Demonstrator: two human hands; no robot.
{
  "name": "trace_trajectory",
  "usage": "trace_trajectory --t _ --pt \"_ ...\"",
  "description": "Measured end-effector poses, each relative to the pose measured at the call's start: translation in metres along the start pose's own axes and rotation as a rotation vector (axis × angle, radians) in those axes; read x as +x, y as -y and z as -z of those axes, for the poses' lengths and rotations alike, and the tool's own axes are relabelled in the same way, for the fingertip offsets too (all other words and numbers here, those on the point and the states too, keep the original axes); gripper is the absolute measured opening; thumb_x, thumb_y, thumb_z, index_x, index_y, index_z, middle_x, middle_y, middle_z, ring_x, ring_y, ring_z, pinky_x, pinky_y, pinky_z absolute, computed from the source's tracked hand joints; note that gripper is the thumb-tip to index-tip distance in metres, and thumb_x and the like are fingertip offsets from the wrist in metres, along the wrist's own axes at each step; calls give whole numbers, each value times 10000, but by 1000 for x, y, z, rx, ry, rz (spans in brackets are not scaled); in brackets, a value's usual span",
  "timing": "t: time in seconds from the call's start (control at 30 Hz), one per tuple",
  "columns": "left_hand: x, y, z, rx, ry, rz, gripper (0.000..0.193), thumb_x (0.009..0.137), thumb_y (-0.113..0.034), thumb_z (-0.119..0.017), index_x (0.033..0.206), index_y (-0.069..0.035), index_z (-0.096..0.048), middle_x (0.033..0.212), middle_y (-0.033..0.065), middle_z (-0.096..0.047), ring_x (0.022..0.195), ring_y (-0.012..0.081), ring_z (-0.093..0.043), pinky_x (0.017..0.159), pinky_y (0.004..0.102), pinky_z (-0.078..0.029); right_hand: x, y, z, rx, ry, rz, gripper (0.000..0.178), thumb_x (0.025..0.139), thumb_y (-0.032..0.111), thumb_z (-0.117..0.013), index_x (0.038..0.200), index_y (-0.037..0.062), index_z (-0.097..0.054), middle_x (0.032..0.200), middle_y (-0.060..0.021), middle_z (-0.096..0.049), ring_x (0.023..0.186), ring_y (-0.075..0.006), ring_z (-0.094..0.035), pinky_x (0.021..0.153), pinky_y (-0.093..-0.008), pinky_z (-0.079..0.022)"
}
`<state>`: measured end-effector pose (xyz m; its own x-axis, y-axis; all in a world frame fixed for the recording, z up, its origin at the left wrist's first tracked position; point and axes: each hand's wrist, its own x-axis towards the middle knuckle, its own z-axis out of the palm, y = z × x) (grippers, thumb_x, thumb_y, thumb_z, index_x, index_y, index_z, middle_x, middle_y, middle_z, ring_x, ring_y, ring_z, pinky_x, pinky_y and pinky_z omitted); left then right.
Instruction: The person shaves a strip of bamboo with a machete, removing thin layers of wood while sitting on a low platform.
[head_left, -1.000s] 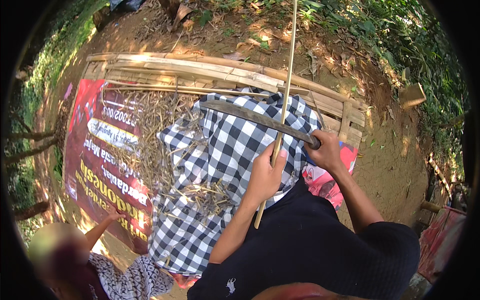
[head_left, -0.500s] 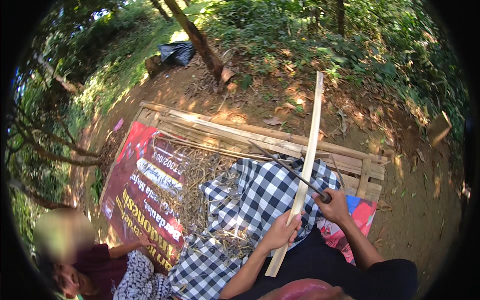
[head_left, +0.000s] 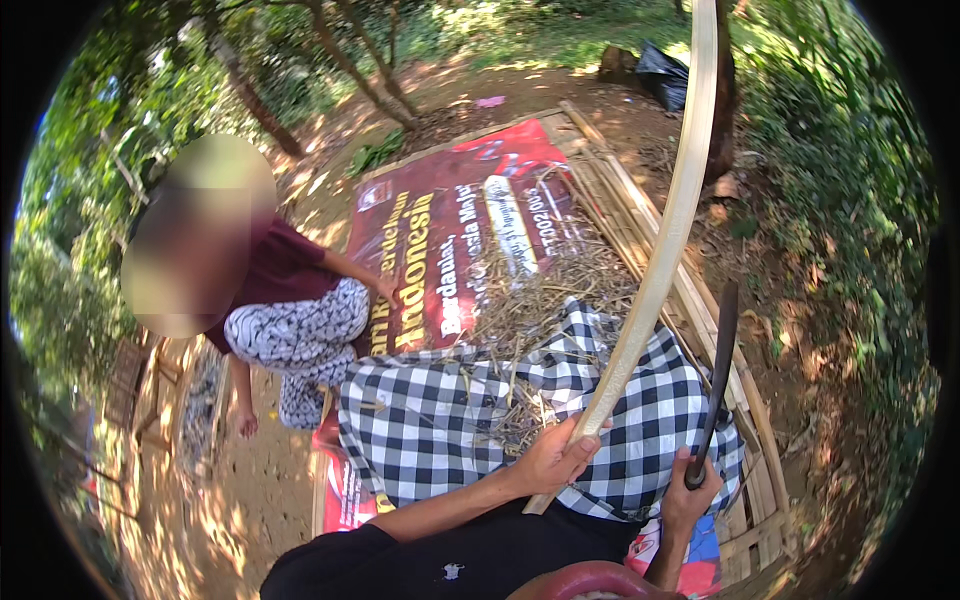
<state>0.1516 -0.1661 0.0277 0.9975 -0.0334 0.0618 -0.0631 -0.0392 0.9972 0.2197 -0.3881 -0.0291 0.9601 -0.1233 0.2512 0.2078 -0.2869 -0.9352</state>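
My left hand is wrapped around the lower part of a long, pale split-bamboo strip. The strip rises with a slight bend past the top of the view. In my right hand is the handle of a machete, its dark blade pointing up, to the right of the strip and apart from it. A black-and-white checkered cloth lies in front of me, and wood shavings are scattered on it and beyond it.
A printed red banner covers a bamboo platform, whose slats show along its right edge. At left, a person in a maroon shirt sits with one hand on the banner. A black plastic bag and trees stand beyond.
My view has swung left, bringing more of the seated person in. The machete, which crossed the bamboo strip before, is now apart from it at the right with its blade up.
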Motion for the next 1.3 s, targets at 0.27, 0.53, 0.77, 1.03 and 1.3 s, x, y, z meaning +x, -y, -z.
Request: trace_trajectory --t 0.27,0.53,0.77,1.03,1.3 --pt "-80 -40 116 450 -878 -330 490 1077 -419 -384 1241 29 -497 697 -1 -529 511 49 -495 471 205 -384 8 37 -49 114 284 213 473 914 130 -727 612 28 -377 515 11 -278 534 -76 -223 484 -325 -142" --pt "-191 -134 191 396 -1594 -541 372 1108 -345 -310 1227 -19 -443 756 -7 -408 472 34 -391 391 201 -370 16 61 -86 55 515 482 287 770 69 -768 663 12 -508 518 -83 -377 449 -202 -350 474 -358 -239" --pt "-255 -124 223 246 -1750 -529 402 1108 -374 -299 1246 -23 -439 787 -2 -411 410 43 -338 325 223 -310 -5 85 -111 180 610 811 226 674 59 -787 699 57 -562 590 -103 -521 533 -322 -519 523 -403 -350" --pt "-228 -103 232 169 -1779 -585 389 1104 -370 -345 1304 -50 -441 780 -20 -402 477 33 -354 347 207 -291 -15 106 -94 102 568 741 261 721 73 -807 646 63 -558 527 -78 -503 455 -274 -503 499 -376 -369" --pt "-100 -69 140 -38 -906 -309 466 1077 -397 -417 1305 9 -429 759 13 -432 465 41 -367 382 192 -326 2 82 -74 -14 309 564 219 735 51 -771 671 38 -562 538 -82 -458 450 -243 -487 469 -345 -350"
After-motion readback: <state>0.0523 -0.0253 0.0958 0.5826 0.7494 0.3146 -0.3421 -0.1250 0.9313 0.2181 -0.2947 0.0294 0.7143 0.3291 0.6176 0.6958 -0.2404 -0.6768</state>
